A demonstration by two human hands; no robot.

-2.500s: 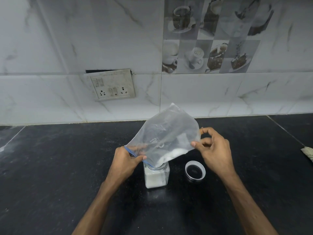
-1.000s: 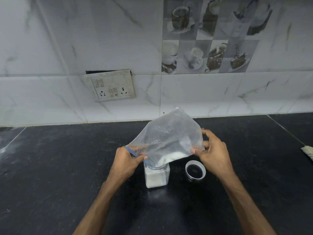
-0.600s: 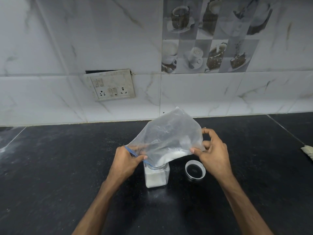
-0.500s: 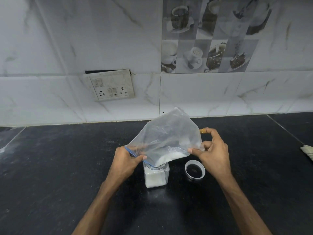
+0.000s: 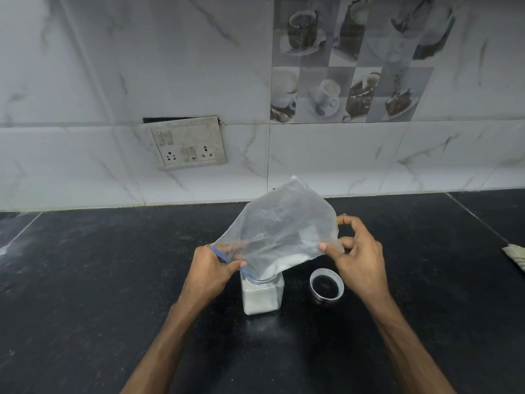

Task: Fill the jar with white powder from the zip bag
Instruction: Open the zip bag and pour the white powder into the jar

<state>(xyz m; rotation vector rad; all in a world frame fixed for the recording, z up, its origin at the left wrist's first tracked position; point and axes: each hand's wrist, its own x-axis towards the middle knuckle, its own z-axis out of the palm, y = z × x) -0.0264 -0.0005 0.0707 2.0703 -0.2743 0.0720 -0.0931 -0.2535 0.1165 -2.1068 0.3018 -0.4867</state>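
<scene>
A person tips a clear zip bag (image 5: 279,231) mouth-down over a square glass jar (image 5: 262,294) that stands on a black countertop (image 5: 99,280), with white powder (image 5: 284,261) gathered at the bag's low edge above the jar's opening. The left hand (image 5: 208,273) pinches the bag's blue zip edge beside the jar's mouth, and the right hand (image 5: 358,257) pinches the raised far side. The jar is partly filled with powder, and its lid (image 5: 326,285) lies upturned just to its right.

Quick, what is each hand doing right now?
Left hand: pinching the clear plastic zip bag at its blue zipper mouth.
Right hand: pinching the same bag's raised edge.
</scene>
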